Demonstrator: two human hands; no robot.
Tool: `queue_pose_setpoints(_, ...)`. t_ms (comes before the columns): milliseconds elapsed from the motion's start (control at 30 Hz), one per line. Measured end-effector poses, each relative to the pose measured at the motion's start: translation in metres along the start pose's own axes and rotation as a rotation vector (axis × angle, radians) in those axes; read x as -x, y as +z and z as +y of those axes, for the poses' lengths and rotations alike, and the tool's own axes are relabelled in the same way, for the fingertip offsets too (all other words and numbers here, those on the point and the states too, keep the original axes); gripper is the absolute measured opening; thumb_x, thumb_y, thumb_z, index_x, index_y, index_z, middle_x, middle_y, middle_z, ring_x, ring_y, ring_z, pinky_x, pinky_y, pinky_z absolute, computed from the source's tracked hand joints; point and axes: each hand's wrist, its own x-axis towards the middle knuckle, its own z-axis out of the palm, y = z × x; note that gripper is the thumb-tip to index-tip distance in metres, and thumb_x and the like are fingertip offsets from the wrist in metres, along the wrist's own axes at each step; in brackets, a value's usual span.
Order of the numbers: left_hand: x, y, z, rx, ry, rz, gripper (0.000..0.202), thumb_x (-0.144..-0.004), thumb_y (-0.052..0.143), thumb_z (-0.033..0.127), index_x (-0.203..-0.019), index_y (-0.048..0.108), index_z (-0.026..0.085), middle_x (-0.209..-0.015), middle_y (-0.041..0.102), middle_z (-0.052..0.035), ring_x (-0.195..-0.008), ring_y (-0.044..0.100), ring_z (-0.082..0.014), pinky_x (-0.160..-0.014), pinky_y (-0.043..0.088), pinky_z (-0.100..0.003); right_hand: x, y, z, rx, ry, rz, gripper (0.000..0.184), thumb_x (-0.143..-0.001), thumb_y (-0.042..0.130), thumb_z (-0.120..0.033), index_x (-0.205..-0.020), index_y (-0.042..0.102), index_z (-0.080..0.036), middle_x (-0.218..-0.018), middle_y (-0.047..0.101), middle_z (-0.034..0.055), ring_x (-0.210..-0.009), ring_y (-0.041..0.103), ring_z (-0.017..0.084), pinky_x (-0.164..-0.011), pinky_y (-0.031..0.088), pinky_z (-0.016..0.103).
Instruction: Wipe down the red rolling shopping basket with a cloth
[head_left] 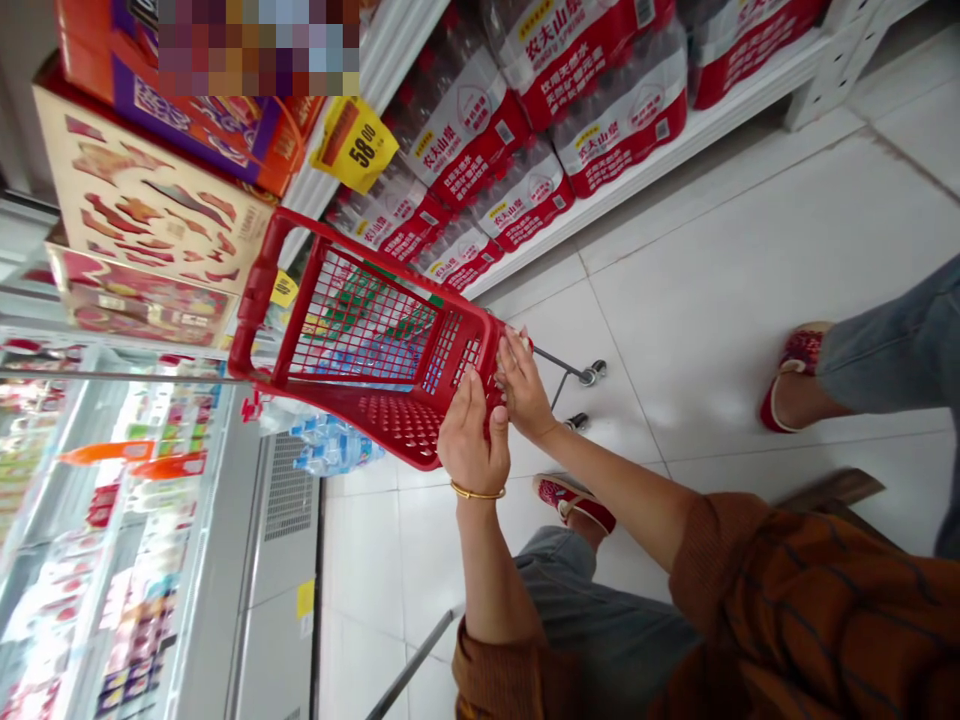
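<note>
A red plastic shopping cart (420,395) stands before me, its mesh basket showing nothing inside that I can make out. My left hand (474,440), with a gold bracelet (478,493) at its wrist, lies on the near end of the cart, fingers stretched forward and thumb apart. Just beside it, my right hand (523,387) rests on the same near edge with its fingers laid flat across. Neither hand shows a firm grip. What lies under the palms is hidden.
Shelves at the upper right hold red-wrapped packs of bottled water (525,195). Boxes (150,200) and a yellow price tag (358,143) are ahead. A refrigerated display (161,520) runs along the left. Another person's leg (885,350) is at the right, on the tiled floor (720,230).
</note>
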Motion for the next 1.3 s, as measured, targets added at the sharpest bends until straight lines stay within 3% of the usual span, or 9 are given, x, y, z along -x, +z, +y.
queue_pose_setpoints(133,0.001,0.0,-0.001,0.008,-0.003,-0.011,0.054,-0.1,0.032,0.042,-0.141,0.045,0.01,-0.139,0.054,-0.0167,-0.131,0.05,-0.024,-0.106,0.044,-0.037,0.001,0.0,0.004,0.005,-0.007,-0.008,0.061,-0.101,0.025,-0.019,-0.153,-0.001,-0.037,-0.162,0.014,-0.0016,-0.15,-0.001,0.02,-0.12,0.023,0.057)
queue_pose_setpoints(367,0.001,0.0,-0.004,0.009,0.013,-0.015,0.054,-0.1,0.033,0.04,-0.141,0.046,0.008,-0.139,0.054,-0.0182,-0.132,0.049,-0.024,-0.107,0.043,-0.036,0.01,0.002,0.016,-0.049,0.031,-0.042,0.059,-0.101,0.029,-0.018,-0.153,0.009,-0.035,-0.162,0.015,-0.0011,-0.15,0.0,0.02,-0.119,0.028,0.051)
queue_pose_setpoints(567,0.002,0.001,-0.003,0.001,0.035,-0.005,0.053,-0.1,0.032,0.038,-0.141,0.045,0.006,-0.14,0.053,-0.0194,-0.133,0.048,-0.0244,-0.108,0.042,-0.037,0.025,0.005,0.028,-0.051,0.054,-0.012,0.063,-0.1,0.028,-0.016,-0.152,-0.001,-0.037,-0.163,0.005,-0.0035,-0.15,-0.003,0.019,-0.121,0.024,0.052)
queue_pose_setpoints(733,0.002,0.002,-0.002,-0.016,0.043,0.004,0.051,-0.1,0.033,0.035,-0.142,0.043,0.008,-0.142,0.051,-0.0183,-0.135,0.046,-0.0241,-0.108,0.042,-0.037,0.039,0.007,0.041,-0.055,0.154,-0.054,0.064,-0.1,0.029,-0.015,-0.153,0.001,-0.036,-0.163,0.007,-0.0016,-0.149,-0.004,0.021,-0.121,0.02,0.055)
queue_pose_setpoints(933,0.005,0.004,-0.005,-0.046,0.077,0.028,0.051,-0.1,0.035,0.033,-0.143,0.042,0.006,-0.143,0.049,-0.0201,-0.137,0.044,-0.0253,-0.11,0.04,-0.04,0.053,0.007,0.051,-0.101,0.222,-0.078,0.058,-0.102,0.026,-0.021,-0.153,0.003,-0.036,-0.163,0.008,0.0006,-0.149,-0.003,0.02,-0.119,0.026,0.053)
queue_pose_setpoints(1133,0.008,0.005,-0.007,-0.06,0.095,0.044,0.052,-0.1,0.035,0.034,-0.143,0.041,0.006,-0.142,0.05,-0.0204,-0.136,0.044,-0.0259,-0.11,0.04,-0.041,0.028,-0.004,0.017,-0.112,0.172,0.037,0.054,-0.103,0.027,-0.027,-0.153,0.01,-0.035,-0.163,0.013,0.0008,-0.15,0.005,0.02,-0.121,0.024,0.05)
queue_pose_setpoints(1300,0.01,0.005,-0.009,-0.056,0.09,0.061,0.051,-0.1,0.032,0.035,-0.142,0.043,0.007,-0.14,0.053,-0.02,-0.135,0.046,-0.0257,-0.109,0.041,-0.043,-0.007,-0.007,-0.022,-0.058,0.042,0.049,0.056,-0.103,0.027,-0.034,-0.154,0.004,-0.034,-0.162,0.014,0.0005,-0.15,0.011,0.022,-0.122,0.019,0.053)
